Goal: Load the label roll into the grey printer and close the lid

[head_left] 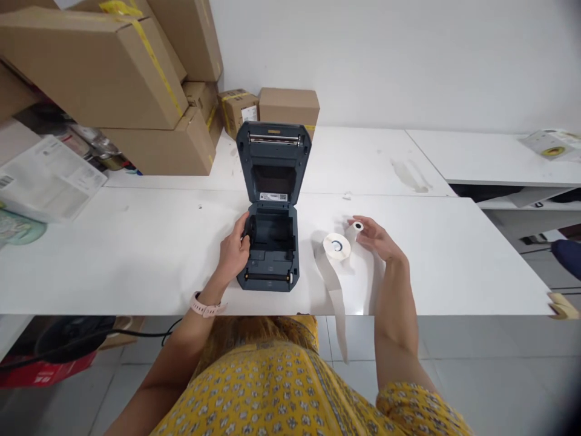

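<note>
- A plain white wall (390, 60) backs a white table (113, 254); cardboard boxes (136, 79) with yellow tape are stacked at the far left, and grey tiled floor (476, 387) shows beyond the near edge.
- A dark printer-like machine (267, 283) sits on the table in front of the person, its lid (275, 156) raised and tipped back, so the bay (273, 233) lies exposed.
- Opening the machine is done, judging by the lid; the two white rolls are both outside the bay, on the table to the machine's right, and the lid is not yet down.
- The wide roll (339, 255) rests with its round face upward, and a loose strip (333, 287) runs from it toward the person and hangs over the table's near edge.
- The small roll (353, 232) is just beside the wide one, its dark-centred end turned up.
- The left hand (233, 247) is at the machine's left side, thumb and fingers bent at the rim of the bay; whether they pinch a part inside or merely steady the body, I cannot tell.
- The right hand (380, 239) is at the small roll, fingers curved and slightly apart, with some reaching behind it; whether they grip it or only touch it, I cannot tell.
</note>
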